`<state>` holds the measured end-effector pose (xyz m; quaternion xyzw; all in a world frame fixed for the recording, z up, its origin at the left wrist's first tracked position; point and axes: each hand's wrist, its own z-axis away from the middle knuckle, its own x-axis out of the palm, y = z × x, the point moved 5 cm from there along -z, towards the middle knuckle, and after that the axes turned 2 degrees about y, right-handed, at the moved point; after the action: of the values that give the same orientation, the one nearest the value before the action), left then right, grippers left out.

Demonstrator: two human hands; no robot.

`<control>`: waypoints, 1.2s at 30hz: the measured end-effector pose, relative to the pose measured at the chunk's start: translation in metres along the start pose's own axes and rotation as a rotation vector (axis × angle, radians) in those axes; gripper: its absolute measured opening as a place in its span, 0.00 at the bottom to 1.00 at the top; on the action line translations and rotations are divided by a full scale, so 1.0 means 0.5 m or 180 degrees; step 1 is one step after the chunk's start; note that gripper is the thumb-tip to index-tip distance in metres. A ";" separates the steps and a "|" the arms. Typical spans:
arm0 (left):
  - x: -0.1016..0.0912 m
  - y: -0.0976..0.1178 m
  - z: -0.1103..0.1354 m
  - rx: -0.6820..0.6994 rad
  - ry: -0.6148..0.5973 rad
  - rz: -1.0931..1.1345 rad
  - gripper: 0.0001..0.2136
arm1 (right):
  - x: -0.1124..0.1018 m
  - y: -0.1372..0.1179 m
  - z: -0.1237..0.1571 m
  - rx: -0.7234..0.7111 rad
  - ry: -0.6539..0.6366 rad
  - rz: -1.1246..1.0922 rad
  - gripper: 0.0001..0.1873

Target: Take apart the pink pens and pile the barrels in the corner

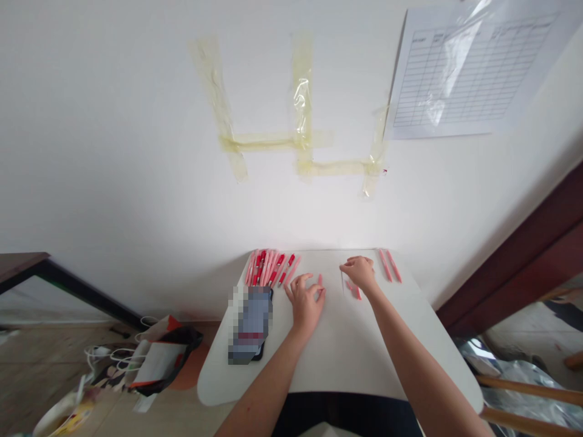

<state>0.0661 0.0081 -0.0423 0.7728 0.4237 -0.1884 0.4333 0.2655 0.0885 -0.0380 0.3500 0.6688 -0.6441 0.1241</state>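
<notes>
My left hand [306,302] rests over the middle of the white table [339,358], thumb and forefinger closed on a pink pen barrel [320,279]. Farther right, my right hand [361,272] pinches a thin, pale pen refill [343,284] that points down toward the tabletop. Just below that hand lie loose pink pen parts [357,294], partly covered by it. A row of pink and red pens [268,269] fills the table's back left corner, close to my left hand. Two pink pens [390,266] lie side by side near the back right edge.
A phone [250,328], blurred by pixels, lies at the table's left edge. The wall [273,212] rises directly behind the table, with tape strips and a taped paper chart [473,76]. Bags and cables [155,358] are on the floor at left.
</notes>
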 end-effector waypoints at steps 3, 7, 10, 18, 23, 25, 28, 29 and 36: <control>0.003 0.008 0.003 -0.0043 -0.0098 0.0138 0.04 | -0.015 0.022 0.002 -0.0105 0.0103 -0.0318 0.12; 0.010 0.014 0.007 -0.0091 -0.0203 0.0306 0.05 | -0.037 0.058 0.017 -0.0181 0.0489 -0.1383 0.16; 0.013 0.019 0.009 -0.0104 -0.0244 0.0378 0.05 | -0.041 0.083 0.035 0.0083 0.0640 -0.1844 0.17; 0.003 0.031 0.008 -0.0059 -0.0167 0.0559 0.05 | -0.030 0.081 0.068 0.0127 0.0719 -0.2545 0.17; -0.001 0.029 0.006 -0.0105 -0.0137 0.0611 0.05 | -0.024 0.075 0.070 -0.0057 0.0741 -0.2501 0.17; 0.000 0.029 0.006 -0.0106 -0.0134 0.0624 0.05 | -0.021 0.075 0.071 -0.0100 0.0771 -0.2498 0.17; 0.001 0.030 0.007 -0.0090 -0.0141 0.0620 0.05 | -0.018 0.076 0.071 -0.0140 0.0813 -0.2528 0.16; 0.001 0.030 0.007 -0.0088 -0.0148 0.0621 0.04 | -0.017 0.076 0.071 -0.0137 0.0817 -0.2540 0.16; 0.003 0.031 0.007 -0.0144 -0.0177 0.0657 0.04 | -0.015 0.074 0.072 -0.0150 0.0807 -0.2537 0.16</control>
<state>0.0797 0.0016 -0.0373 0.7968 0.3338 -0.1545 0.4794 0.2838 0.0492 -0.0671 0.1373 0.7764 -0.5781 -0.2101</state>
